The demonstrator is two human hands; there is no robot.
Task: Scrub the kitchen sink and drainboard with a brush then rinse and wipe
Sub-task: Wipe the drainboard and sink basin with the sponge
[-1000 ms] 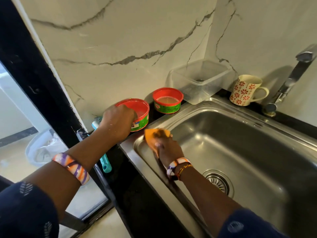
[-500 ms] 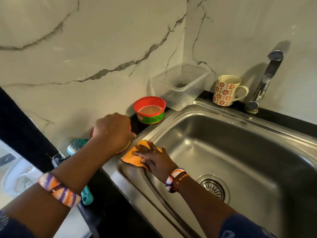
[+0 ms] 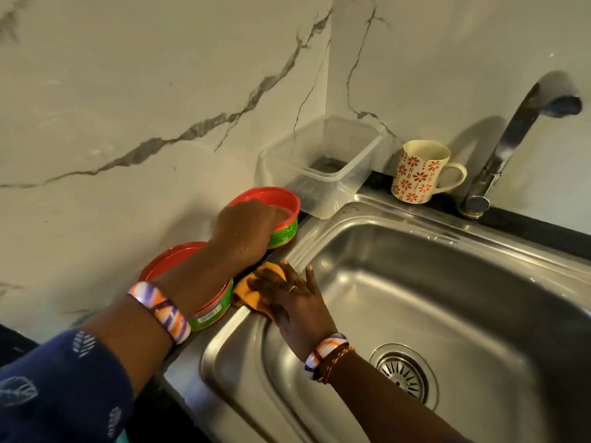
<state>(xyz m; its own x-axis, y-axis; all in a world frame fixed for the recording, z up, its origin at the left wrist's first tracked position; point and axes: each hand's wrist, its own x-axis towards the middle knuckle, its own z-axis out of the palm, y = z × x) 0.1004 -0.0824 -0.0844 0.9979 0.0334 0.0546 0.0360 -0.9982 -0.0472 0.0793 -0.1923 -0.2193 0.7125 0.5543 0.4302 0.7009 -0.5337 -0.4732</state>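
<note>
The right hand (image 3: 295,302) presses an orange cloth (image 3: 252,287) flat, fingers spread, on the sink (image 3: 431,282) rim's far-left corner. The left hand (image 3: 246,228) grips the farther red tub (image 3: 281,219) on the counter (image 3: 527,222); a nearer tub (image 3: 208,311) sits under that forearm.

Nothing legible here: the white label on the near red tub (image 3: 211,316) carries print, but it's too blurred to read.
</note>
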